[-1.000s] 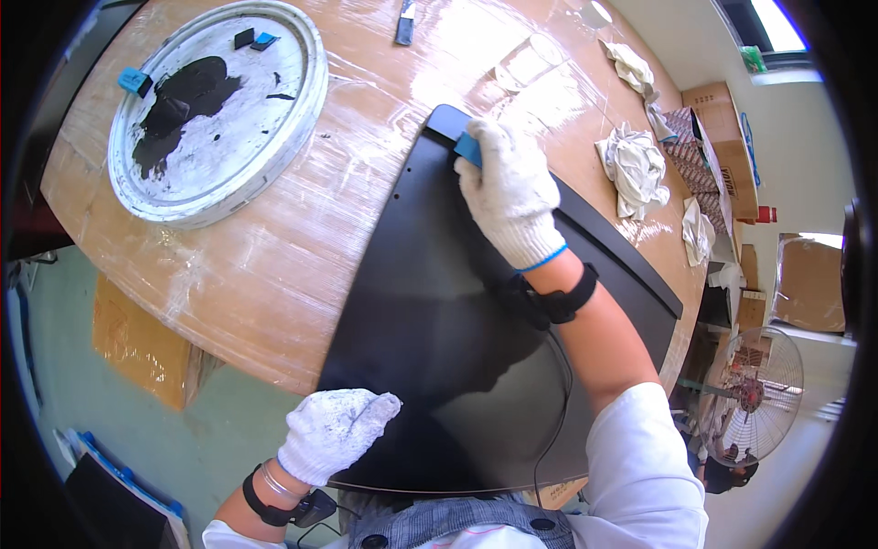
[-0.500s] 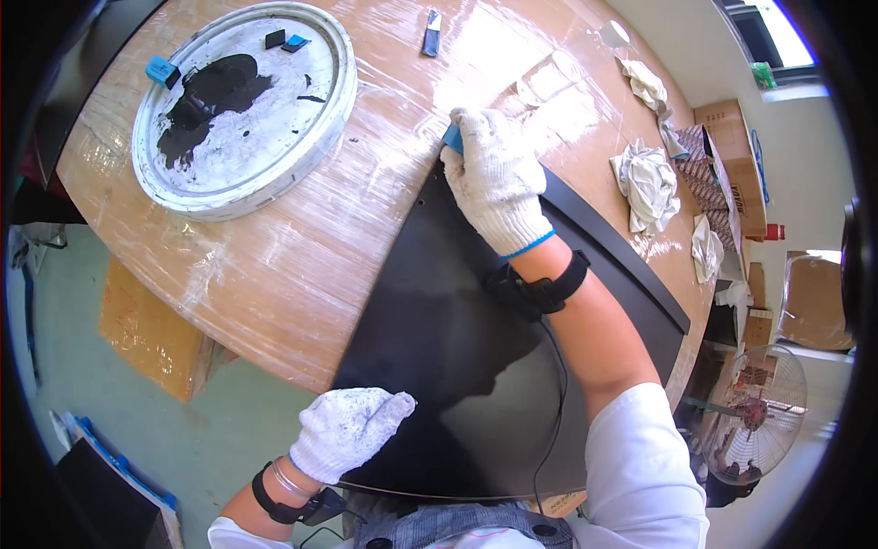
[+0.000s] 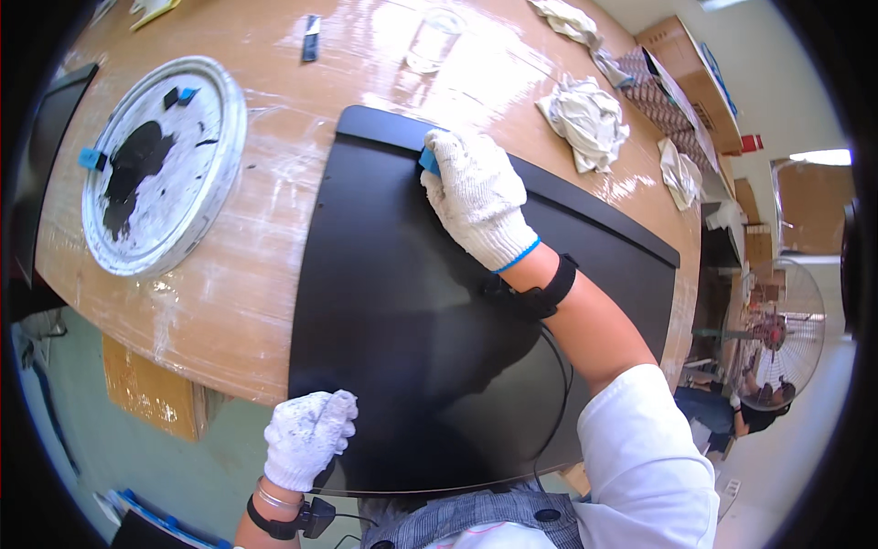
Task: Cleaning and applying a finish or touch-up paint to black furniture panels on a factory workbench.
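A large black panel [image 3: 393,265] with a raised strip along its far side lies on the table in front of me. My right hand [image 3: 480,201], in a white knit glove, is closed around a small blue sponge block [image 3: 428,162] and sits at the panel's far strip. The hand hides most of the block. My left hand [image 3: 309,439], also gloved and smudged dark, is curled at the panel's near left edge. Whatever its fingers may grip is hidden.
A round white lid [image 3: 215,174] with black paste [image 3: 137,174] and small blue-and-black pieces lies on the wrapped table [image 3: 256,238]. A drinking glass [image 3: 435,41], a dark strip [image 3: 312,38] and crumpled cloths [image 3: 585,123] are farther off. A fan [image 3: 773,331] stands right.
My right hand has gone from the panel's far left corner rightward along the strip with the sponge block. My left hand has turned, fingers now pointing more upward. The whole view has shifted.
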The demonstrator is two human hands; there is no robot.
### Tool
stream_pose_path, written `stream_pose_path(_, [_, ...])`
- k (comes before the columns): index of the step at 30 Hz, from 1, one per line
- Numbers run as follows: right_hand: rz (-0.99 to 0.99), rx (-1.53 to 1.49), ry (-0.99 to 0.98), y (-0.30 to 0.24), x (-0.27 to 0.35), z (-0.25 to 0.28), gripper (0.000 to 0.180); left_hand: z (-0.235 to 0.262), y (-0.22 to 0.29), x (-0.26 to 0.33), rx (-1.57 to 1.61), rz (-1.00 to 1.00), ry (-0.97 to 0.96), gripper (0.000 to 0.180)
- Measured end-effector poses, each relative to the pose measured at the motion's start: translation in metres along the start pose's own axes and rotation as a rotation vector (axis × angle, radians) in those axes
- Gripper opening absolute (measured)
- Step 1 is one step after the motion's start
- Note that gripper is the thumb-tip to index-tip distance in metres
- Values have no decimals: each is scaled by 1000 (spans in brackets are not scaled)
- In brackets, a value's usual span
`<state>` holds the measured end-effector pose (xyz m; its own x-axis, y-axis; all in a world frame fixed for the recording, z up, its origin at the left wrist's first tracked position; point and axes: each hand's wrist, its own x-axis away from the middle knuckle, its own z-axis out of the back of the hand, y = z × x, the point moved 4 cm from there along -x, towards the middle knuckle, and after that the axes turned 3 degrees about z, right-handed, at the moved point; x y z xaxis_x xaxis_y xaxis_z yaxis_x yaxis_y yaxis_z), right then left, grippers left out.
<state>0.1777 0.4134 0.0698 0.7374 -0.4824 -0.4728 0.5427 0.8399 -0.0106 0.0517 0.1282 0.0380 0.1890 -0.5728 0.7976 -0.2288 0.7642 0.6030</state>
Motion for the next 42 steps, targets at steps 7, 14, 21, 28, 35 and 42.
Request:
stream_pose_path(7, [-168,134,-73,85,97,56,45,-4,-2,1,-39,15,125,31])
stream_pose_path(14, [-128,94,28,104,119,64,36,-5,-11,-4,-58,24,307,37])
stream_pose_path(21, [-246,99,-86,170,177,99,23,-55,-14,14,-252,-110,498,31])
stream_pose_path(28, [-434,205,-109,270,296,166,35,-159,14,31,-455,-400,360,26])
stream_pose_path(35, [-879,346,-63,366,408,217,34,-254,37,25,-686,-596,274,18])
stream_pose_path(42, [-1348,-367,197,406,477,224,45,-369,65,9,-1357,-1281,302,51])
